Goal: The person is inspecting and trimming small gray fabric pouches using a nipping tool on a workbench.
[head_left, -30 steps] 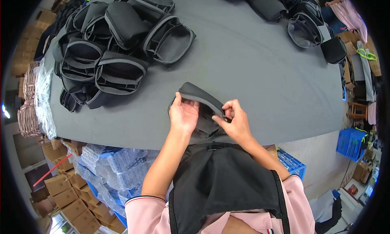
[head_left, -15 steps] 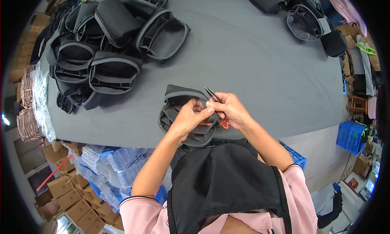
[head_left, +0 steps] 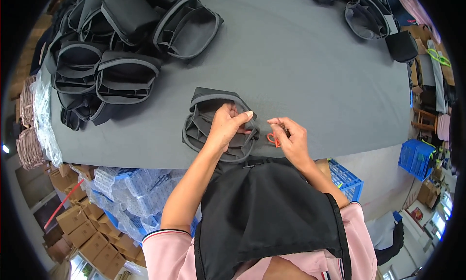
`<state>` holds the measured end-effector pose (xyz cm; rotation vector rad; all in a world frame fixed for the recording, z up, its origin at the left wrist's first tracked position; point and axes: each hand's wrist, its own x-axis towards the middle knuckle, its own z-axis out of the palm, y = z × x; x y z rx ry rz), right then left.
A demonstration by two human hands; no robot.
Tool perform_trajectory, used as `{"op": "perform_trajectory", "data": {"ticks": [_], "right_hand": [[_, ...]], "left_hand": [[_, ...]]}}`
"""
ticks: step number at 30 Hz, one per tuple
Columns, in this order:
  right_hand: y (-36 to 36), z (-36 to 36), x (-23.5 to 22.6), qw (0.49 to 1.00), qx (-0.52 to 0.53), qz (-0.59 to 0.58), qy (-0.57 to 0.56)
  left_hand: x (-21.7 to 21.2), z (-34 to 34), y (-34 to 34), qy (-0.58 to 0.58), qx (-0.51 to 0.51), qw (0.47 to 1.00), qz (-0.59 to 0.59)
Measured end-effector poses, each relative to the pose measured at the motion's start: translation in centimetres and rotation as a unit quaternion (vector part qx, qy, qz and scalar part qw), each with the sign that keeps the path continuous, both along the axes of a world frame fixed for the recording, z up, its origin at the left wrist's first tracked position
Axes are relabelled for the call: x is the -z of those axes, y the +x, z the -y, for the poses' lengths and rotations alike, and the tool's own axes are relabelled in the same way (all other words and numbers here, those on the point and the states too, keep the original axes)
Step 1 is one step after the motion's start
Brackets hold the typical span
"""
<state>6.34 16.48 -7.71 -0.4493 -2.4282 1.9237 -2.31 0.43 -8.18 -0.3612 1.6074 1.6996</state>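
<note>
A black zip pouch (head_left: 193,136) with grey edging and inner dividers lies open in front of me at the near side of the grey table. My left hand (head_left: 225,126) is closed on its right wall, fingers inside and thumb at the rim. Just right of the pouch, apart from it, my right hand (head_left: 295,140) is closed around small thread snips (head_left: 273,140). Their orange loop shows beneath the fingers; the blades are mostly hidden in the hand.
A heap of similar black pouches (head_left: 127,78) covers the table's far left. More pouches (head_left: 367,17) lie at the far right. Below the near edge stand a blue crate (head_left: 347,180), bubble wrap (head_left: 141,195) and cardboard boxes (head_left: 92,241).
My right hand has moved right and slightly down, away from the pouch rim, carrying the snips; their blades no longer point up in view. My left hand keeps its hold on the pouch.
</note>
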Motion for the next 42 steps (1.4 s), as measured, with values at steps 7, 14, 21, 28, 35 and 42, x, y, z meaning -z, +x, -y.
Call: {"op": "perform_trajectory", "data": {"ticks": [7, 14, 21, 28, 35, 42], "right_hand": [[-0.1, 0.9, 0.8, 0.992, -0.016, 0.104, -0.065], [-2.4, 1.6, 2.9, 0.988, 0.023, 0.1, -0.116], [-4.2, 1.5, 4.6, 0.959, 0.003, 0.178, -0.22], [-3.0, 0.2, 2.8, 0.993, -0.012, 0.111, -0.05], [-2.3, -0.4, 1.7, 0.99, -0.049, -0.004, 0.135], [-3.4, -1.6, 2.0, 0.979, -0.066, -0.073, 0.177]], "left_hand": [[0.5, -0.6, 0.3, -0.087, 0.027, 0.992, -0.085], [-2.9, 0.8, -0.2, -0.348, 0.388, 0.753, -0.402], [1.2, 0.6, -3.6, -0.3, 0.401, 0.799, -0.332], [-0.4, 0.6, -4.7, -0.258, 0.41, 0.849, -0.212], [0.6, 0.7, -5.2, -0.245, 0.407, 0.853, -0.217], [1.4, -0.4, -5.8, -0.287, 0.4, 0.846, -0.206]]}}
